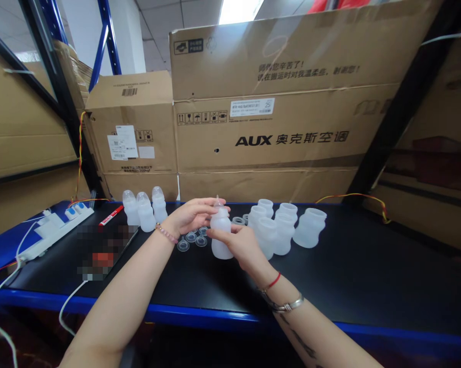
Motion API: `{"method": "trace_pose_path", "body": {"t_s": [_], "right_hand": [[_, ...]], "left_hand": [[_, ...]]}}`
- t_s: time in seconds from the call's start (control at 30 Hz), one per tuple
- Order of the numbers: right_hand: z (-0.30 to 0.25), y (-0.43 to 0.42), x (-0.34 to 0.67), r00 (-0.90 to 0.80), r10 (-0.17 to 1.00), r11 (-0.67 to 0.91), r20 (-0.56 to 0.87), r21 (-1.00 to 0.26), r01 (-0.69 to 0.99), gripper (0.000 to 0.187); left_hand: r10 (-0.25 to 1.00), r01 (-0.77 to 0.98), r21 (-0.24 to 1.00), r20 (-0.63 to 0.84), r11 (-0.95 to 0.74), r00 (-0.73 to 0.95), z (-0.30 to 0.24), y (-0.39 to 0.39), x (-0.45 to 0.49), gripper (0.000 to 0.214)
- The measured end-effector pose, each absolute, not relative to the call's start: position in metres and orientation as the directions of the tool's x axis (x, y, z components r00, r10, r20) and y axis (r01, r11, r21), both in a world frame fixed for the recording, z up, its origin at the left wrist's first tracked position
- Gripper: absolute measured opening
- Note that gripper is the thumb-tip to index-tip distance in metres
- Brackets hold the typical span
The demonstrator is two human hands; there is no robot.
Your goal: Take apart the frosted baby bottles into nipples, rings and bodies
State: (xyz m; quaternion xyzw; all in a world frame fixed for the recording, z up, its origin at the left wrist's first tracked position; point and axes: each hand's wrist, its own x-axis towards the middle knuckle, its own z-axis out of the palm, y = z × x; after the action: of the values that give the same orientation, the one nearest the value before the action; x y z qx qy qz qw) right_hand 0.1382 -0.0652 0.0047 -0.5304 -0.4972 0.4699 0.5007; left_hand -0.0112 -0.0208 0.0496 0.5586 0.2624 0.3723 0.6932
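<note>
Between the person's left hand [192, 215] and right hand [240, 246], a frosted plastic baby bottle [221, 235] stands upright above the desk [199, 301], with a pointed teat [217, 203] on top. Whether its base touches the desk cannot be told. The left forearm comes in from the lower left, wearing a beaded bracelet [166, 233] at the wrist. That hand lies palm down and angled across, its fingers [209, 204] reaching to the bottle's neck and pinching it near the teat. The right forearm rises from the lower right, with a red cord [272, 280] and a silver bangle [287, 305] on the wrist. That hand's fingers [224, 233] are bent round the bottle's shoulder, pressed against it from the right. Just below and left of the fingers, small clear teat rings [191, 236] lie flat on the desk. Further left, three capped bottles [145, 210] stand in a row, each under a clear dome. Just right of the fingers, a cluster of uncapped bottle bodies [276, 230] stands close together. Well left of the fingers lie a red marker [111, 215], a white power strip [57, 235] and a pixelated, unreadable object [103, 250]. Behind the desk, cardboard AUX boxes [261, 117] are stacked against a blue metal rack [107, 46].
</note>
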Motion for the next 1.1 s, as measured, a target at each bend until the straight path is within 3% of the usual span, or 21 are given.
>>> {"method": "trace_pose_path", "body": {"t_s": [0.2,0.4,0.7,0.9,1.1], "right_hand": [[0.007,-0.067,0.136,0.017,0.998,-0.054,-0.054,-0.999,0.0,0.026],[0.007,-0.068,0.136,0.029,0.998,-0.062,-0.06,-0.996,0.061,0.023],[0.006,-0.07,0.137,-0.012,0.999,-0.046,-0.047,-0.996,0.083,0.027],[0.004,-0.069,0.138,-0.013,1.0,-0.025,-0.026,-0.996,0.085,0.027],[-0.001,-0.065,0.139,-0.01,1.0,0.01,0.009,-0.995,0.104,0.029]], "left_hand": [[0.842,-0.164,0.982,0.012,0.091,0.54,0.043,-0.013,-0.015,0.047],[0.887,0.015,1.0,0.016,-0.026,0.461,0.034,-0.013,-0.004,0.047],[0.686,-0.108,0.993,0.044,0.051,0.726,0.048,-0.01,-0.037,0.058],[0.789,0.052,0.991,0.065,-0.123,0.611,0.045,-0.013,-0.025,0.055],[0.871,0.238,0.913,0.199,-0.331,0.45,0.043,-0.018,-0.008,0.048]]}}
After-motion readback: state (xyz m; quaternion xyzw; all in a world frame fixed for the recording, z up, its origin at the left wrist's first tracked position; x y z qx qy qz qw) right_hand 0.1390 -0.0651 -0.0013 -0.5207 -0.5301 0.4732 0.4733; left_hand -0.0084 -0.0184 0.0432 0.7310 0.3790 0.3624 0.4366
